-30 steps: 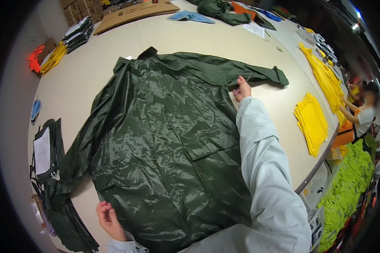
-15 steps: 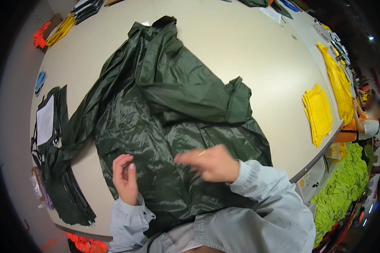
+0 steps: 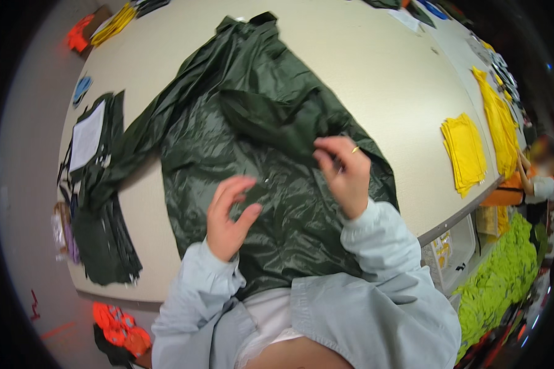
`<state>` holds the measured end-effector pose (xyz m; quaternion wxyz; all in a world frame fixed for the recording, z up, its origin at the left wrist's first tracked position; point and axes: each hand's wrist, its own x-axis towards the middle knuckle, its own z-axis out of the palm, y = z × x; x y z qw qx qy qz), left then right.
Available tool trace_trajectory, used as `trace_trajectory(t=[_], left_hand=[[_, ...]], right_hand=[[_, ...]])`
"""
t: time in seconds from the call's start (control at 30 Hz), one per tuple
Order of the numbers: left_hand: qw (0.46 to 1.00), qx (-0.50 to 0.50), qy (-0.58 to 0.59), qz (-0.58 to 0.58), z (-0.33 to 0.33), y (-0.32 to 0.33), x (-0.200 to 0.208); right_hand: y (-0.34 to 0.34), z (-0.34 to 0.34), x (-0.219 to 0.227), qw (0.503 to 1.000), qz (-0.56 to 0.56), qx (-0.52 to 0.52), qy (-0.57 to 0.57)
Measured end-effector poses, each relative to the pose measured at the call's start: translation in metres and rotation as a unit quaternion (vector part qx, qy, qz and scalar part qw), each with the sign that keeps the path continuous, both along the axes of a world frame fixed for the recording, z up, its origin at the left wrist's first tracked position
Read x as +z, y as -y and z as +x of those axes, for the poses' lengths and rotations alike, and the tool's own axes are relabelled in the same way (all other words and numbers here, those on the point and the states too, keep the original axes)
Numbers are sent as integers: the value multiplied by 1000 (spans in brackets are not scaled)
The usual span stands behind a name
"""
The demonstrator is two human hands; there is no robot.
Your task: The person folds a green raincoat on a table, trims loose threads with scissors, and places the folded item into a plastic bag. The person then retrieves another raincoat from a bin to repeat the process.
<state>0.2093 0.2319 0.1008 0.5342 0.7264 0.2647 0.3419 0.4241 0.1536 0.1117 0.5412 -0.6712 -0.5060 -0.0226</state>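
A dark green, shiny raincoat (image 3: 228,160) is spread on the table, its collar at the far end and its hem against my body. Its right-hand sleeve (image 3: 277,126) lies folded across the chest; the left-hand one stretches out to the left. At that folded sleeve's lower edge, my right hand (image 3: 346,175), with a ring on one finger, pinches the fabric between thumb and curled fingers. My left hand (image 3: 231,215) hovers over the lower front of the coat, thumb apart from the bent fingers, holding nothing.
On the left, dark green folded garments (image 3: 108,246) lie with a white paper sheet (image 3: 87,138) on top. Folded yellow garments (image 3: 463,154) rest near the table's right edge. Beyond, a person (image 3: 538,175) handles yellow fabric (image 3: 498,123). Lime-green fabric (image 3: 498,264) is heaped below right.
My right hand has moved right and up to the folded sleeve, whose cuff has shifted and crumpled. My left hand has moved right over the coat, and its fingers have spread from the thumb.
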Motion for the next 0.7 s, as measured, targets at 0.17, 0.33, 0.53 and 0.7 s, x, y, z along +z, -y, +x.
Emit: trace_trajectory(t=[0.17, 0.33, 0.53, 0.7], left_hand=[[989, -55, 97, -93, 6, 17, 16], [981, -3, 109, -161, -22, 42, 19], [998, 27, -14, -49, -43, 63, 36], [989, 3, 20, -150, -67, 45, 43]], right_hand=[[39, -87, 12, 986, 25, 150, 65], [73, -103, 30, 985, -16, 157, -73], [79, -104, 49, 987, -46, 152, -18], [93, -82, 46, 907, -26, 56, -416]])
